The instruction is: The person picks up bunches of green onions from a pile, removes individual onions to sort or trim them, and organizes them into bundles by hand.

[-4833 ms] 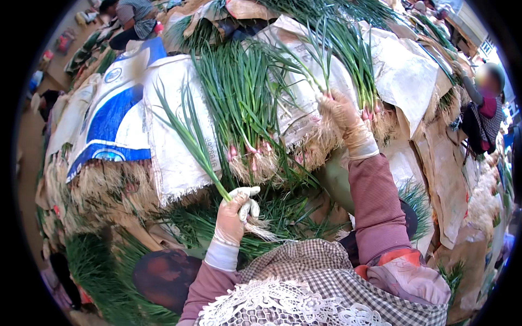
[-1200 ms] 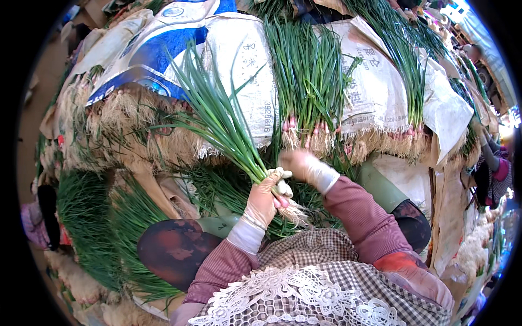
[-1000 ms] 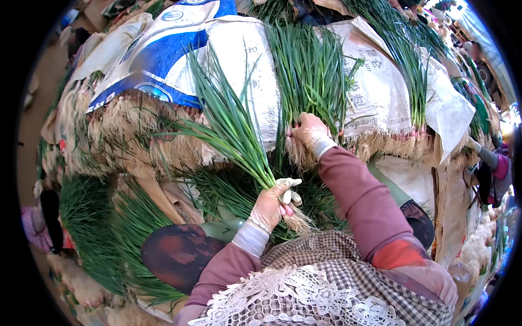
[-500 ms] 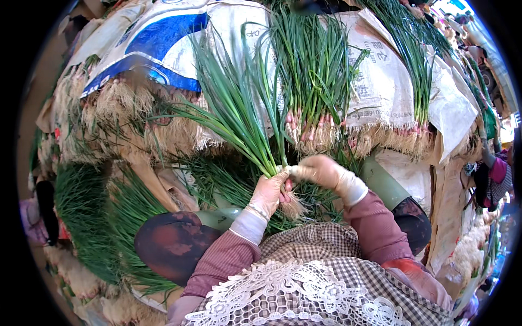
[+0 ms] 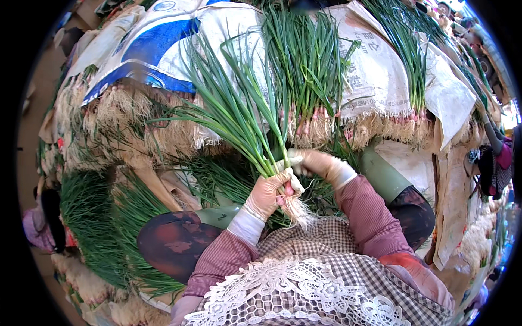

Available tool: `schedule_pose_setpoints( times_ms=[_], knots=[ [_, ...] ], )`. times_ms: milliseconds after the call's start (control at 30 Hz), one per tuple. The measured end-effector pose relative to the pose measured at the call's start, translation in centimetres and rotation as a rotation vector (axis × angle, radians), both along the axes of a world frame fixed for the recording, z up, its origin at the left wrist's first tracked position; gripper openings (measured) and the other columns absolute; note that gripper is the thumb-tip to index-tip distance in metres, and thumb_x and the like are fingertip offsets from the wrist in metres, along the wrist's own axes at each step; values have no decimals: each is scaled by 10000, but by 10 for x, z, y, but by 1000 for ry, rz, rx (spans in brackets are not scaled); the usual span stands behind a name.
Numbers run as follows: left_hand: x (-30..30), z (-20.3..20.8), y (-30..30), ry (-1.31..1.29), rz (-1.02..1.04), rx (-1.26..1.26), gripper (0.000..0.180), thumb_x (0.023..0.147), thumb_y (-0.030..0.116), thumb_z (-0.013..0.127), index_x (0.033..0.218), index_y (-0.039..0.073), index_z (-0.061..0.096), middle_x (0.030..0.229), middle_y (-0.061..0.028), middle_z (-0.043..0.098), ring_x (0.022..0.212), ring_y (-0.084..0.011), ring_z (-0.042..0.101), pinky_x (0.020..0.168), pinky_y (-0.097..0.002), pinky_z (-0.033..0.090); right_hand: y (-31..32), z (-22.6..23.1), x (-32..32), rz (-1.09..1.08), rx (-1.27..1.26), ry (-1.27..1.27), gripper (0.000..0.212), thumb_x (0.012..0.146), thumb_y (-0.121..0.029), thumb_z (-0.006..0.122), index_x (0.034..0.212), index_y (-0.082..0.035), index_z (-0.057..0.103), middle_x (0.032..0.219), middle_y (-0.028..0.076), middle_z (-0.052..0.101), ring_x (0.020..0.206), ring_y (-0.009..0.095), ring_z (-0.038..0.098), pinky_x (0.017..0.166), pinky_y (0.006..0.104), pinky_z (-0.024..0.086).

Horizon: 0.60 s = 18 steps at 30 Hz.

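Observation:
Gloved and closed, my left hand [image 5: 269, 193] grips a bunch of spring onions [image 5: 234, 117] just above the bulbs. Their long green leaves fan up and to the left. Pink-white bulbs and pale roots [image 5: 296, 209] hang below the fist, over my checked apron. My right hand [image 5: 318, 164], also gloved, is beside the bunch with its fingers curled. Its fingertips press against the lower stalks, and what they pinch is hidden. A whitish strip [image 5: 297, 186] lies along the bulbs under them, too small to make out.
Ahead, bundled spring onions [image 5: 307, 70] lie on printed white sacks [image 5: 375, 76], roots toward me. More root ends [image 5: 117, 108] show under a blue-and-white sack [image 5: 157, 41]. Loose greens [image 5: 89, 223] are piled at my left. Another person [image 5: 497, 163] is at the far right.
My right hand has shifted slightly left and up, closer against the stalks. The bulbs and roots in my left hand show more, with a whitish strip beside them. The view has tilted a little.

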State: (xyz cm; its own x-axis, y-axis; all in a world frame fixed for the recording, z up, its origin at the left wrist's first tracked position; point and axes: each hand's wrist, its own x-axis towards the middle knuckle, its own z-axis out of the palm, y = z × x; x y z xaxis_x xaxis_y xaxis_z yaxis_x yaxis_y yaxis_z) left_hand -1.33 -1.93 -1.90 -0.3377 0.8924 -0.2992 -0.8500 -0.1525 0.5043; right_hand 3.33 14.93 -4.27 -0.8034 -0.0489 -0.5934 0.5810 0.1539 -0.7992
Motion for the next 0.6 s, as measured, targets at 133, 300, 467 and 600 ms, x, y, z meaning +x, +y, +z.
schedule_pose_setpoints(
  times_ms=[133, 300, 467, 600],
  knots=[
    [4, 1, 1, 127, -75, 26, 358, 791, 96, 506, 1113, -25, 408, 667, -103, 571, 551, -139, 556, 536, -240, 470, -23, 12, -26, -564, -546, 277, 255, 850, -277, 429, 814, -45, 526, 563, -10, 451, 478, 65, 393, 418, 219, 339],
    [-5, 21, 2, 202, -91, 95, 392, 772, 114, 529, 1113, -33, 405, 643, -95, 549, 616, -214, 572, 583, -313, 478, -32, -46, -4, 582, 609, -104, 262, 784, -283, 470, 951, -100, 552, 916, 61, 551, 824, 174, 531, 714, 281, 404],
    [-2, -5, 2, 116, -37, -171, 311, 811, 123, 480, 1075, -38, 453, 702, -94, 567, 612, -194, 573, 541, -286, 487, -22, 1, 11, -207, -737, 84, 333, 857, -359, 353, 873, -68, 515, 714, -9, 501, 636, 75, 445, 620, 228, 392],
    [5, -24, 12, 258, -33, -342, 252, 824, 124, 461, 1005, -49, 484, 769, -155, 588, 660, -235, 603, 551, -267, 506, -20, 45, -1, -519, -173, 193, 127, 849, -168, 447, 885, -56, 496, 700, 14, 517, 537, 89, 488, 456, 197, 416]
  ],
)
